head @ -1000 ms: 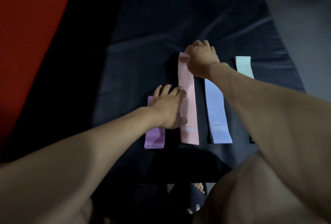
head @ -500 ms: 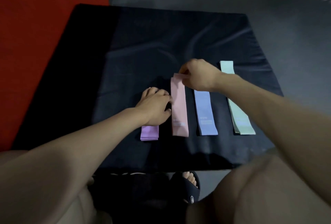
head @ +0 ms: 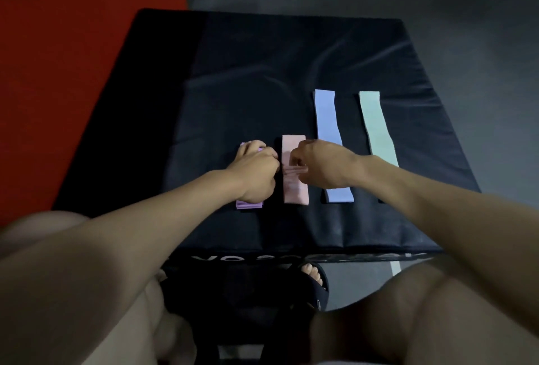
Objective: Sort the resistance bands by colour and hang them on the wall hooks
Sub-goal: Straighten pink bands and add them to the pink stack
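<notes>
Head view: right hand pinches pink band, now folded shorter beside blue band; left hand presses purple band; sorting continues

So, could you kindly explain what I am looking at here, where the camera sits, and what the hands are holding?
There is no machine: a person works with two bare hands, and one wide-angle camera on their head looks forward and down, so you see their own forearms, knees and a sandalled foot.

In front of them a black mat lies on the floor. Four resistance bands lie side by side on it: purple band, pink band, blue band and mint green band.

The left hand rests over the purple band, its fingers curled at the pink band's edge. The right hand pinches the pink band, which looks folded shorter than the blue and green ones. No wall hooks are in view.
</notes>
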